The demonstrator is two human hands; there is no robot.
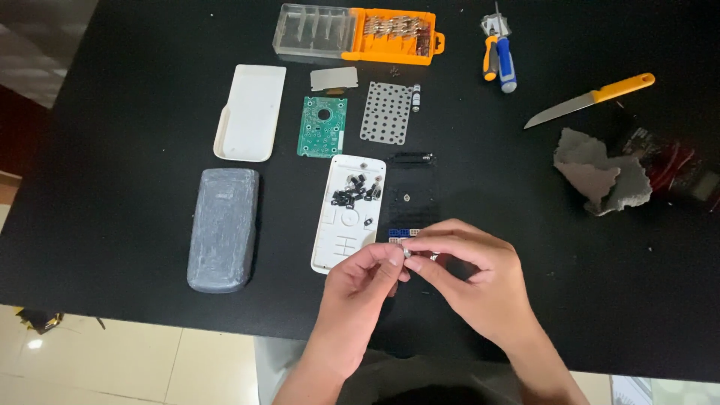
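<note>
I pinch 1 tiny, shiny silver key cap (409,253) between my left hand (365,279) and right hand (472,279) fingertips above the black keypad frame (411,196).

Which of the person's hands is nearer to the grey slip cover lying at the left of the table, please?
Left. The left hand sits right of the grey slip cover, with the white shell above the gap. The right hand lies farther right, beyond the left.
</note>
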